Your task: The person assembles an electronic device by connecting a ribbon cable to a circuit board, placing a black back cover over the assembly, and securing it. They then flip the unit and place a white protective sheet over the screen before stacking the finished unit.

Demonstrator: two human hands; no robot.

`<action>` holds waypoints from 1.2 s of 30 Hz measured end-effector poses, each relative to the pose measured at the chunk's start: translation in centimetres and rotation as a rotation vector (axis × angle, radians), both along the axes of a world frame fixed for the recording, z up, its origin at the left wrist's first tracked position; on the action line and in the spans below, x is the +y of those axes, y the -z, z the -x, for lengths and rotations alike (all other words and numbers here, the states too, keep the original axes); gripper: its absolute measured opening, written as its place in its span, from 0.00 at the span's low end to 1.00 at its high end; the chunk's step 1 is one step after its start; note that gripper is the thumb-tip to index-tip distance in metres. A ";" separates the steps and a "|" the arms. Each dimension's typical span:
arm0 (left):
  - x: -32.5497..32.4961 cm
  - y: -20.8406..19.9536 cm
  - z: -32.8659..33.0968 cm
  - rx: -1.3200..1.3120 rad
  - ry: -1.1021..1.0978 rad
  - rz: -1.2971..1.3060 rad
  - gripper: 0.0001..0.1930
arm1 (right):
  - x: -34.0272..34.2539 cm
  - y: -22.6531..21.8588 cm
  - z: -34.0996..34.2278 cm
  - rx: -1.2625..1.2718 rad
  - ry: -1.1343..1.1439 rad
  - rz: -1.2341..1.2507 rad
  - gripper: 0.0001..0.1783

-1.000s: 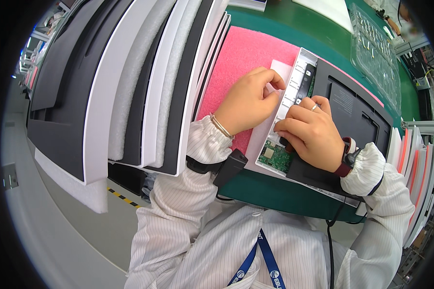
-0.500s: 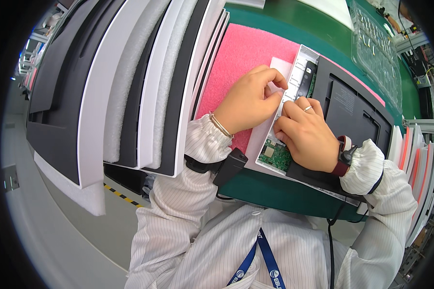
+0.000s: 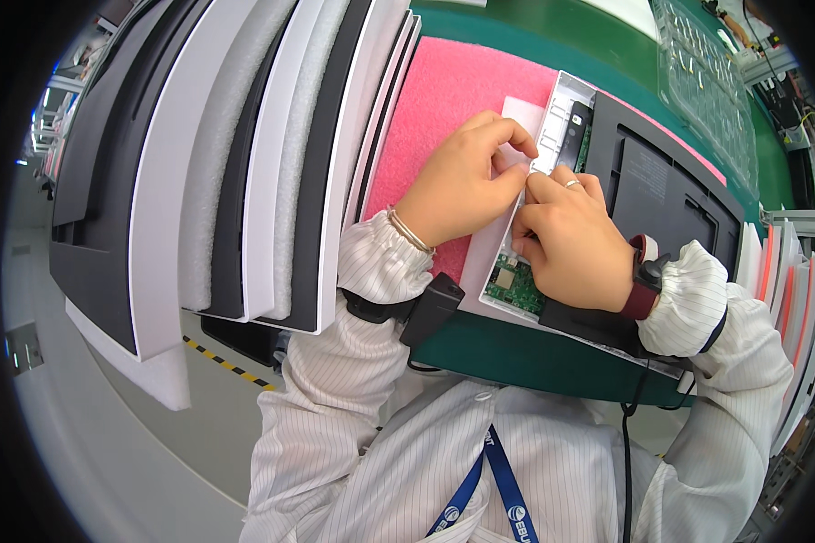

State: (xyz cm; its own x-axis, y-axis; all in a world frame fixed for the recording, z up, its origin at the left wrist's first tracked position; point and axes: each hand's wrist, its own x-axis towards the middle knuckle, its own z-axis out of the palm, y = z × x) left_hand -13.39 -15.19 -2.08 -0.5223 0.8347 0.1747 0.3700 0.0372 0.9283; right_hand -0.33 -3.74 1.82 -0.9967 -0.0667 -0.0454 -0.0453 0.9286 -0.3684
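Both curled, my left hand sits at the open panel, my right hand over it, any pinch unclear, in seemingly close, fiddly work next needing steadiness.

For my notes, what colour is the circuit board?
The circuit board is green, seen best in the head view.

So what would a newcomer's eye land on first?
Probably the row of big black-and-white panels standing at left, with white foam between some. Next, the pink foam sheet at upper middle. Then the left hand and right hand, close together at the left side of an open device, its green circuit board showing.
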 end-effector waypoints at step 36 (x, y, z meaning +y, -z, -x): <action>0.4 0.9 0.0 0.077 -0.023 -0.033 0.11 | -0.6 -0.8 0.2 -0.106 0.047 -0.032 0.01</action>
